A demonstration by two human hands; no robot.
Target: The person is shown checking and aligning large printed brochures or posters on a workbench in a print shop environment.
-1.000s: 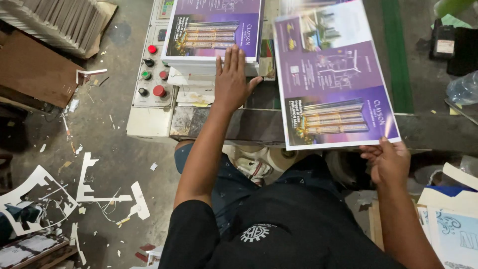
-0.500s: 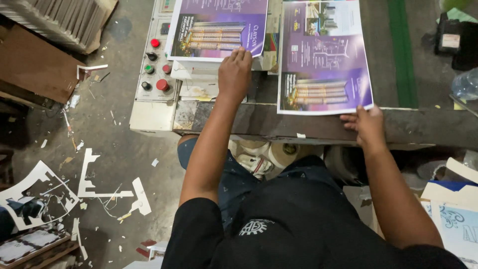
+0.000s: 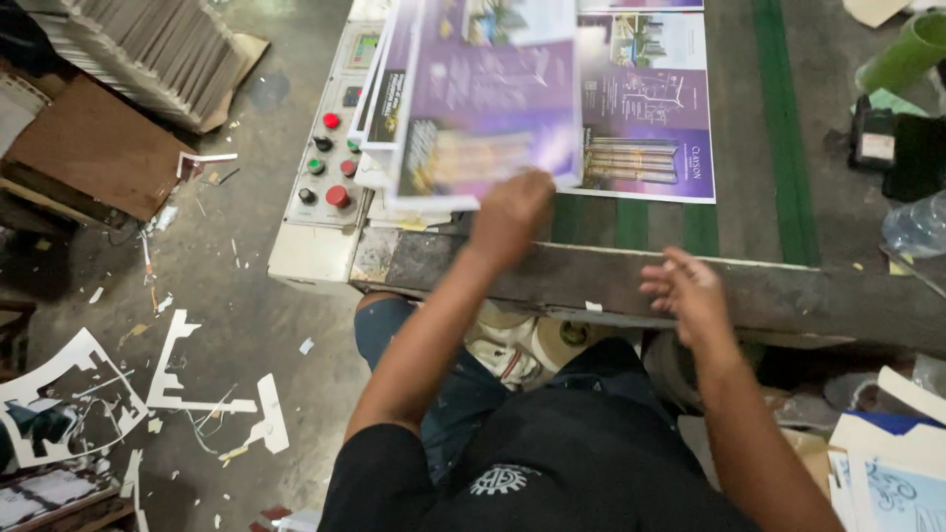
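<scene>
Head view: left hand [image 3: 509, 215] gripping purple printed sheet [image 3: 488, 103], right hand [image 3: 687, 291] open, empty.

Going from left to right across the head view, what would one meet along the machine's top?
Control panel with red and green buttons → blurred purple sheet in the left hand → flat purple sheet → green roll.

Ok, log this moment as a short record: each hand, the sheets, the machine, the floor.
left hand: left hand grips the lower edge of a purple printed sheet, lifted and motion-blurred
right hand: right hand open, fingers spread, holding nothing, above the worn table edge
flat sheet: a second purple sheet lies flat on the green-striped bed
controls: control panel with red and green buttons, left of the sheets
floor: white die-cut scraps on concrete
</scene>
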